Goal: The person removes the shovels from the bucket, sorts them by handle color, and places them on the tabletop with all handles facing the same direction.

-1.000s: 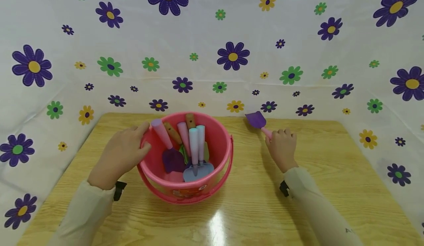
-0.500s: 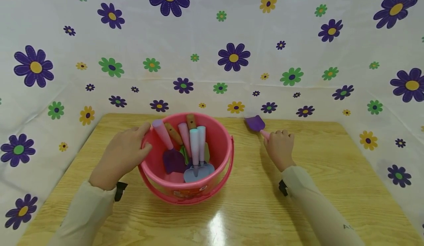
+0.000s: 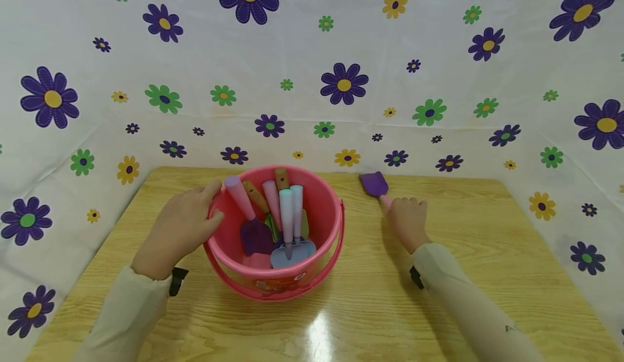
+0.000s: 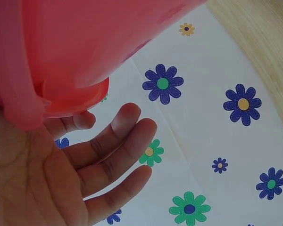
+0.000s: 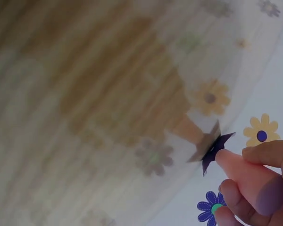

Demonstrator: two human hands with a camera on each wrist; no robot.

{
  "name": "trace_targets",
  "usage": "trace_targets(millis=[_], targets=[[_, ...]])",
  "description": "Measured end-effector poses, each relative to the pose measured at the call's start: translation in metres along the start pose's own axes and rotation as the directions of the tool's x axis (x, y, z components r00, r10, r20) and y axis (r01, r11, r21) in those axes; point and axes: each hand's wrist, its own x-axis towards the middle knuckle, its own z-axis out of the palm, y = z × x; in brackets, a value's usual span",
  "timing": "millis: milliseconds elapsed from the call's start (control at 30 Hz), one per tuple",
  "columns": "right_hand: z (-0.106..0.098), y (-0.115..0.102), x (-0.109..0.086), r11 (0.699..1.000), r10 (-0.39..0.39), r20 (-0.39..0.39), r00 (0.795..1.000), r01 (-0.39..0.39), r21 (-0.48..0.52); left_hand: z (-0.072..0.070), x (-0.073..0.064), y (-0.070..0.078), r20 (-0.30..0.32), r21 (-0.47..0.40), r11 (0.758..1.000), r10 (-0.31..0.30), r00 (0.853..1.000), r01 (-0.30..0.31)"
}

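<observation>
The left hand (image 3: pixel 182 222) steadied a bucket (image 3: pixel 320 218); the right hand (image 3: pixel 408 222) held a shovel (image 3: pixel 374 184).
The left thumb hooked over the bucket's side, other fingers loosely parted: a light hold seemed enough. Inside, tools (image 3: pixel 286 215) partly hid one another. At right, curled fingers gripped the shovel toward the table's (image 3: pixel 487 248) far side, best firmly; whether its blade touched down was unclear.

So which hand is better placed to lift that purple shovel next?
Probably the right hand: it grips the purple shovel by its pink handle, while the left hand is over at the pink bucket.
</observation>
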Motion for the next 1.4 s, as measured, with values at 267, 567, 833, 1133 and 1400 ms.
trace_targets(millis=[267,567,833,1133,1400], targets=[[0.001,-0.006,0.005,0.997,-0.069,0.106,0.992,0.066,0.024,-0.001,0.000,0.000,-0.008,0.009,1.000,0.010,1.000,-0.010],[0.012,-0.009,-0.001,0.986,-0.147,0.134,0.980,0.156,-0.062,-0.001,-0.001,0.001,-0.008,0.006,1.000,0.004,1.000,-0.004],[0.017,-0.004,-0.004,0.977,-0.204,0.083,0.975,0.208,-0.039,-0.003,-0.001,0.002,0.000,-0.011,1.000,0.000,1.000,0.000],[0.022,0.005,-0.006,0.938,-0.345,-0.004,0.939,0.345,-0.014,0.000,0.000,0.000,-0.012,-0.005,1.000,0.006,1.000,-0.006],[0.024,0.009,-0.012,0.892,-0.449,-0.053,0.892,0.451,0.030,-0.001,0.000,0.001,-0.004,-0.010,1.000,0.005,1.000,-0.005]])
